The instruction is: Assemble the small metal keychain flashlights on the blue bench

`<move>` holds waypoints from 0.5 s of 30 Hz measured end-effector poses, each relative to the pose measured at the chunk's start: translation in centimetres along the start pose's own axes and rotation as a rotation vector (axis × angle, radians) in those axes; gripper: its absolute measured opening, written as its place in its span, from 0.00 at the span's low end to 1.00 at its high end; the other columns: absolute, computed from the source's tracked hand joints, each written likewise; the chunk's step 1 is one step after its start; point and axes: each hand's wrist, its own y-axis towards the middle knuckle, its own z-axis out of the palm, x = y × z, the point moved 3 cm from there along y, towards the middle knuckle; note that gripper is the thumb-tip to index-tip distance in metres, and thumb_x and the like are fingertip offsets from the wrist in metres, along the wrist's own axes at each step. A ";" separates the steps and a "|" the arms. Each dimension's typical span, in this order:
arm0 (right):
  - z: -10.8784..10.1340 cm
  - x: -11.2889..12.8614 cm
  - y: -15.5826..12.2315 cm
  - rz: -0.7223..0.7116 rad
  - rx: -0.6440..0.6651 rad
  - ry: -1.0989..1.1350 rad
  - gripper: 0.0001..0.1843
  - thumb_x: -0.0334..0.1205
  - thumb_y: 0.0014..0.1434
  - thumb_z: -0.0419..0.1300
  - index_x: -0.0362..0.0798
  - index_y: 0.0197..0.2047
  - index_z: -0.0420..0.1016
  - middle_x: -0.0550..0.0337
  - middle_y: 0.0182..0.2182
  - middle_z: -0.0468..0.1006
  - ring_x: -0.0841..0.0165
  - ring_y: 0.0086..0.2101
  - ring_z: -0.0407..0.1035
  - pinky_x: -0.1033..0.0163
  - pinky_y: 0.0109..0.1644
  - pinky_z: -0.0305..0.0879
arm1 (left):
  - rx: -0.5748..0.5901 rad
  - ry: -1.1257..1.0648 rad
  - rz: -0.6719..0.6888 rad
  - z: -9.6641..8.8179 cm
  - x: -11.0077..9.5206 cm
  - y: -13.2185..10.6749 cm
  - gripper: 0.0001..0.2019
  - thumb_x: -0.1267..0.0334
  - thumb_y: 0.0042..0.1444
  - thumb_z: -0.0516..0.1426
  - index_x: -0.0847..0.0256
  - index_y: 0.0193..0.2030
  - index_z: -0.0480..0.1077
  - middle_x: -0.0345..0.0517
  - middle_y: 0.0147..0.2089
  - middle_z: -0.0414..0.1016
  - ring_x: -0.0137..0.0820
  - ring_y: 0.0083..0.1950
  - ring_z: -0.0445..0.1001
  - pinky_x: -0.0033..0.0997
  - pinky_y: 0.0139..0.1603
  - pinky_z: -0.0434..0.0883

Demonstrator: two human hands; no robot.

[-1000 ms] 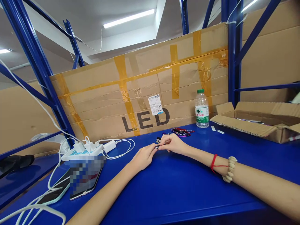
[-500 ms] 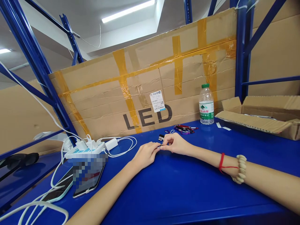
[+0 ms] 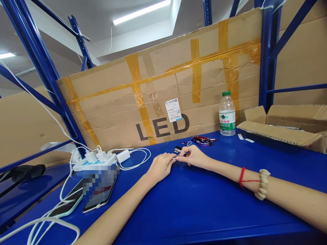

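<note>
My left hand [image 3: 161, 166] and my right hand [image 3: 193, 156] meet at the fingertips over the blue shelf top. Both are closed in a pinch. Between them shows a tiny silvery piece [image 3: 174, 158], too small and too covered by the fingers to name. Just behind my right fingers lies a small black item [image 3: 178, 149], partly hidden. Farther back are carabiner clips [image 3: 188, 143] and a small pile of red, black and purple metallic pieces [image 3: 203, 140].
A water bottle [image 3: 227, 115] stands upright at the back right, beside an open cardboard box [image 3: 281, 131] and paper scraps [image 3: 249, 140]. To the left are a power strip [image 3: 95, 162], white cables [image 3: 135, 166] and two phones [image 3: 98, 200]. A large cardboard sheet [image 3: 114, 112] forms the back.
The whole view has shifted slightly, so things sit a little farther right. My hands keep their pinch; the small piece between the fingertips now looks lighter and more silvery.
</note>
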 end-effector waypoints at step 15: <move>0.0 0.7 -0.2 0.040 -0.032 0.038 0.17 0.51 0.47 0.56 0.43 0.28 0.73 0.67 0.12 0.64 0.78 0.14 0.57 0.71 0.17 0.54 | 0.030 0.037 -0.145 -0.2 0.0 0.1 0.11 0.62 0.61 0.40 0.59 0.41 0.61 0.43 0.37 0.71 0.31 0.39 0.70 0.28 0.39 0.65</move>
